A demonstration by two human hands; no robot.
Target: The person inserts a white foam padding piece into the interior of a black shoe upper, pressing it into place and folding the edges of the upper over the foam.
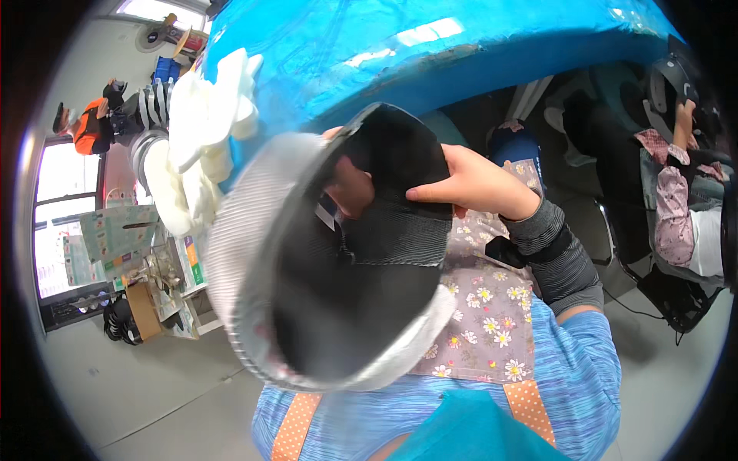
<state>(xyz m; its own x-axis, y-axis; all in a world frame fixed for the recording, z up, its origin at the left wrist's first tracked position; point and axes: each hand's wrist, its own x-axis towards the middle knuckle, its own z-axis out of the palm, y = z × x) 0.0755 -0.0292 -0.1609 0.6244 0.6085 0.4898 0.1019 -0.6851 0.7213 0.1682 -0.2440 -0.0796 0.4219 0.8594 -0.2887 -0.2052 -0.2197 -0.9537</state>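
Observation:
In front of my body I hold a hat (265, 184), light grey and finely ribbed outside, with a black lining. Its wide opening is turned up toward me, and the near rim is smeared by motion. A small white label shows inside. My left hand (351, 188) is mostly hidden by the hat's wall; its fingers show inside the opening, gripping the far left part. My right hand (480, 183) pinches the black far-right edge, thumb inside and fingers behind.
Ahead lies a table under a shiny blue cover (330, 46). White rounded pieces (204, 123) are heaped at its left end. A cardboard box (144, 307) and hanging papers (115, 238) are farther left. At right, a seated person (676, 207) handles a dark cap beside a black chair (676, 303).

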